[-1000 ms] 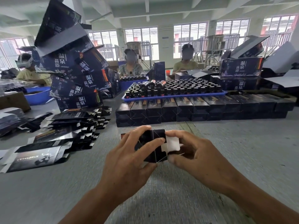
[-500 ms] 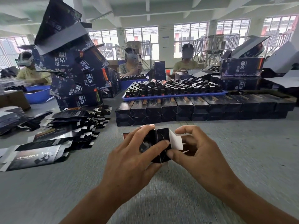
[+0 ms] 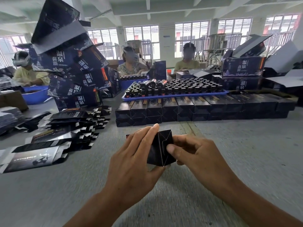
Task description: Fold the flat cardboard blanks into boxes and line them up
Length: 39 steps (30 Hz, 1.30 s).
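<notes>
I hold one box (image 3: 161,148) above the table (image 3: 246,161), left hand (image 3: 136,159) gripping its side, right hand (image 3: 193,154) pinching the end flaps shut. Two tiers of finished boxes (image 3: 196,108) are lined up; many flat blanks (image 3: 65,128) remain.

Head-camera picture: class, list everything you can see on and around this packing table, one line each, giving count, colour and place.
Small dark cardboard box: one, black, held above the table between both hands.
Folded dark boxes in rows: many, black, two layers across the table's far side.
Flat cardboard blanks: a heap, black and white, left.
Blue plastic tray of dark bottles: one, behind the rows.
Large printed cartons: several, navy, stacked leaning, far left; more far right.
Grey table: one.
Seated workers: three, far side.
Left hand: grips the box.
Right hand: thumb presses its end flap.
</notes>
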Tool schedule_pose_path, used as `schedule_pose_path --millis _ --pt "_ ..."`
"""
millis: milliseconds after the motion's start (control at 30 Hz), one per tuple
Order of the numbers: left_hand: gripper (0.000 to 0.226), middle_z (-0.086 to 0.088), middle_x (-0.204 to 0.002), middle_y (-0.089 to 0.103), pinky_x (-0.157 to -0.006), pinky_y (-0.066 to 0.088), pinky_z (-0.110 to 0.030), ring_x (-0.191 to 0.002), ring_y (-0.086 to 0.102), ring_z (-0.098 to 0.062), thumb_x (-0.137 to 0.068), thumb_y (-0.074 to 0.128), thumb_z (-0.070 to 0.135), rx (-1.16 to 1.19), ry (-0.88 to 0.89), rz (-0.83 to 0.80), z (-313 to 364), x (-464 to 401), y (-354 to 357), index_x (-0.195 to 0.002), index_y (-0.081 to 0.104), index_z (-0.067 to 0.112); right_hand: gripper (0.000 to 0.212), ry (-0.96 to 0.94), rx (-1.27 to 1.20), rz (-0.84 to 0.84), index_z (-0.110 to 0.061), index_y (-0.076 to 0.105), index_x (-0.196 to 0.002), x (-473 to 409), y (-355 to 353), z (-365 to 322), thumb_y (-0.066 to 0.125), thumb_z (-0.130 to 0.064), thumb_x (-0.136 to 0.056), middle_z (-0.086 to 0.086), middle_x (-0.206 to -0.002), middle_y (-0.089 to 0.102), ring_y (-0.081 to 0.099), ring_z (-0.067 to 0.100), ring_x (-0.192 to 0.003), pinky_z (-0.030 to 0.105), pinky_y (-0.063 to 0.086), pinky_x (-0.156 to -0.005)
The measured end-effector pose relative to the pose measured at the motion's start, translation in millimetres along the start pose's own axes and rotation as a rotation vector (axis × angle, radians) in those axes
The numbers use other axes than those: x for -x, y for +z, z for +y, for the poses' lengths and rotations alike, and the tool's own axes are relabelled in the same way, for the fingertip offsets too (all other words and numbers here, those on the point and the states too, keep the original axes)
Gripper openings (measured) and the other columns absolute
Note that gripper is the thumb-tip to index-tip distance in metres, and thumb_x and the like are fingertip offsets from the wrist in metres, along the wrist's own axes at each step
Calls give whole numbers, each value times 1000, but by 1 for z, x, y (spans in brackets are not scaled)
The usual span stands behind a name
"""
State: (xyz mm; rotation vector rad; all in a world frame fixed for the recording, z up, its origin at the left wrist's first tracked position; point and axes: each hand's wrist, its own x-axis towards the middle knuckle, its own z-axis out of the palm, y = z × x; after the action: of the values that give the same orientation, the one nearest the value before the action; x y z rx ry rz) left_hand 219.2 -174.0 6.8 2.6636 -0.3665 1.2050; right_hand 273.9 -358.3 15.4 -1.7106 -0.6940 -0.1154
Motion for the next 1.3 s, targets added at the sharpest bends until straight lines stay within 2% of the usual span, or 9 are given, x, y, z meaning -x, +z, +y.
schedule_pose_path --millis 167,300,433,600,733,867,1033,1167,1300 --pt "81 6 -140 48 -93 40 -20 -125 47 -11 -79 65 56 3 12 34 6 -1 0 -145 41 16 15 13 -31 29 -29 74 -96 0 0 0 76 -20 -85 -20 -86 75 70 -3 -77 6 49 -64" --pt "89 1 -139 53 -96 39 -21 -125 48 -13 -70 83 46 12 14 18 6 1 2 -143 43 14 13 8 -7 49 -28 75 -95 1 0 -2 76 -23 -83 -20 -85 75 70 -3 -77 6 48 -63" --pt "80 4 -139 50 -98 38 -19 -124 48 -11 -77 67 53 24 26 21 7 0 0 -143 42 15 13 15 28 63 -28 74 -95 1 1 -3 76 -20 -85 -22 -85 74 70 -4 -78 5 49 -65" --pt "84 1 -138 53 -99 37 -19 -124 48 -12 -73 72 50 30 30 3 8 0 0 -143 42 14 17 -21 110 96 -38 69 -93 5 5 -5 75 -24 -86 -32 -91 69 67 -10 -83 2 47 -68" --pt "85 4 -141 47 -95 35 -15 -124 48 -12 -75 73 51 73 5 3 7 0 -1 -145 38 17 17 -8 45 42 -30 74 -104 2 -1 -7 72 -22 -88 -25 -91 73 70 -4 -84 7 50 -68" --pt "95 7 -143 43 -95 32 -13 -125 48 -12 -68 88 39 115 -19 -7 4 2 -1 -145 36 20 19 -35 28 23 -38 71 -100 0 -3 -8 70 -21 -90 -25 -92 73 70 -2 -86 10 51 -67" --pt "81 12 -146 39 -99 30 -11 -130 38 -1 -78 62 56 166 -33 -3 3 1 -1 -147 35 24 18 -47 71 33 -43 68 -101 1 -2 -6 70 -33 -87 -27 -94 72 69 -4 -88 12 54 -69" --pt "77 1 -158 38 -116 39 -40 -151 27 -18 -84 76 30 84 161 -89 -2 3 8 -150 39 15 66 17 125 -28 -51 47 -132 4 4 -3 71 -64 -72 -30 -109 62 68 -6 -94 14 58 -74" --pt "79 -3 -165 25 -122 26 -51 -155 15 -25 -83 58 13 -34 290 -134 -3 4 14 -155 28 22 62 93 77 -40 -39 46 -138 2 5 2 75 -40 -83 -16 -110 66 71 0 -90 22 60 -75"
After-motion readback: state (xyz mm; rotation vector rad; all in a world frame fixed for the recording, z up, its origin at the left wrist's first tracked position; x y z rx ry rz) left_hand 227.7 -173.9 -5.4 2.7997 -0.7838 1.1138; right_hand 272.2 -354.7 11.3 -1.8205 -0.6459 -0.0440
